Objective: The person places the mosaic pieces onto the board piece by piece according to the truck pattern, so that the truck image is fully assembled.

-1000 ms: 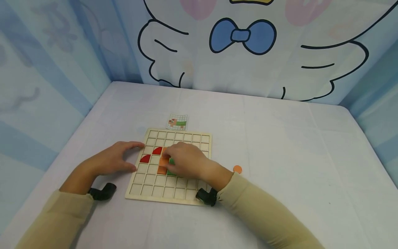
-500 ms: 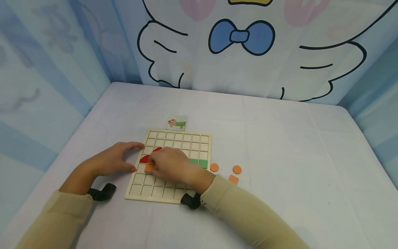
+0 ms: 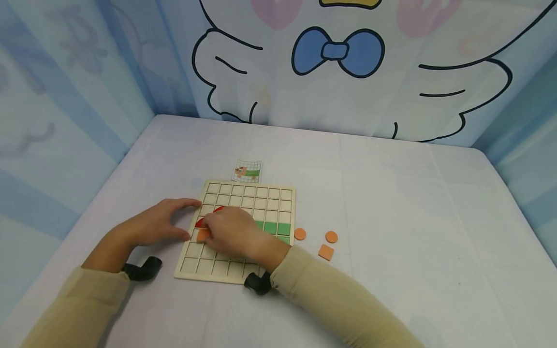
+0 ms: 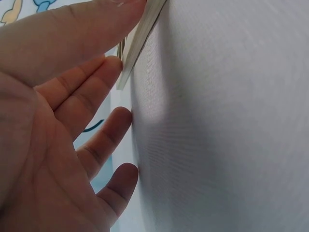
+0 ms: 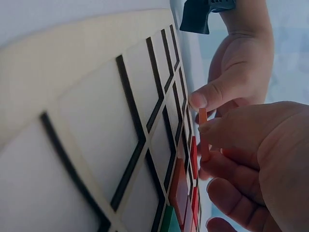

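My right hand (image 3: 235, 232) pinches an orange square tile (image 3: 202, 235) between thumb and fingers over the left part of the wooden grid board (image 3: 209, 277). In the right wrist view the tile (image 5: 203, 140) stands on edge, just off the board. My left hand (image 3: 154, 224) spreads thumb and index finger against the board's left edge. Beside the held tile, a red quarter-round tile (image 3: 199, 223) sits in the grid; a second red tile (image 3: 219, 209) is partly covered by my right hand. Green square tiles (image 3: 271, 227) fill cells to the right. My right hand hides the middle cells.
Right of the board lie an orange disc (image 3: 300, 234), another orange disc (image 3: 331, 237) and a loose orange square (image 3: 326, 252). A small picture card (image 3: 247, 171) lies behind the board. The white-covered table (image 3: 391, 217) extends to the right.
My right hand has moved left from the board's middle, bringing the orange square tile below the red quarter-round. One disc and the loose square are uncovered. My left hand stays put.
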The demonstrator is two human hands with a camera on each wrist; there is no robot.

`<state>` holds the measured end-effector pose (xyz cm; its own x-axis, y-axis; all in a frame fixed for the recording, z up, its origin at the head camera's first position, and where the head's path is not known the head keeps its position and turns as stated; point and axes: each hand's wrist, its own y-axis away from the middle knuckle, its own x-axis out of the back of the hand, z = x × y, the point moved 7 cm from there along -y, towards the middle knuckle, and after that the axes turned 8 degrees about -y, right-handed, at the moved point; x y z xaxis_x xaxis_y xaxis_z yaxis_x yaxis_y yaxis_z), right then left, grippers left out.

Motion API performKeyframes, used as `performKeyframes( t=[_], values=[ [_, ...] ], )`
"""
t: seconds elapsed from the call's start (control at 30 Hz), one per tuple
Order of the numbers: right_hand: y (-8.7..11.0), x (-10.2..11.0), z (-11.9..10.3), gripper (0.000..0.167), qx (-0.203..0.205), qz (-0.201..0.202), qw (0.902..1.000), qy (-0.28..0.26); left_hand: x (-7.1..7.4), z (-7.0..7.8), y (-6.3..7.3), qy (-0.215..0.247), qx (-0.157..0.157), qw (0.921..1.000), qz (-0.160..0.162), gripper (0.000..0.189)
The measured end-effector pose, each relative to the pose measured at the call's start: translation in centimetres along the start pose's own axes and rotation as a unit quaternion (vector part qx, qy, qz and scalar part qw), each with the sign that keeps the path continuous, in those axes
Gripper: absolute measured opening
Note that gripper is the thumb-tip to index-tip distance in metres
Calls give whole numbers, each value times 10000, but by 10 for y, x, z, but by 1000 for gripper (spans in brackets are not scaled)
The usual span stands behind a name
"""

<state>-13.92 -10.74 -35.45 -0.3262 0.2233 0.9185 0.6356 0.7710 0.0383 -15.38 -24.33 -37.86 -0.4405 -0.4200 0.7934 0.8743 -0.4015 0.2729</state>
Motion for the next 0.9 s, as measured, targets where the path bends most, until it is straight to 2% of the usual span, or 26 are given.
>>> performKeyframes(
  t=[0.67,0.9],
  values=[
    [-7,-7,-3,28,-31,-3,9996,275,0,0,1,2,-259,9996,143,71],
    [-8,-10,-5,29,-87,-17,9997,207,1,1,3,20,-225,9996,139,71]
  ],
)
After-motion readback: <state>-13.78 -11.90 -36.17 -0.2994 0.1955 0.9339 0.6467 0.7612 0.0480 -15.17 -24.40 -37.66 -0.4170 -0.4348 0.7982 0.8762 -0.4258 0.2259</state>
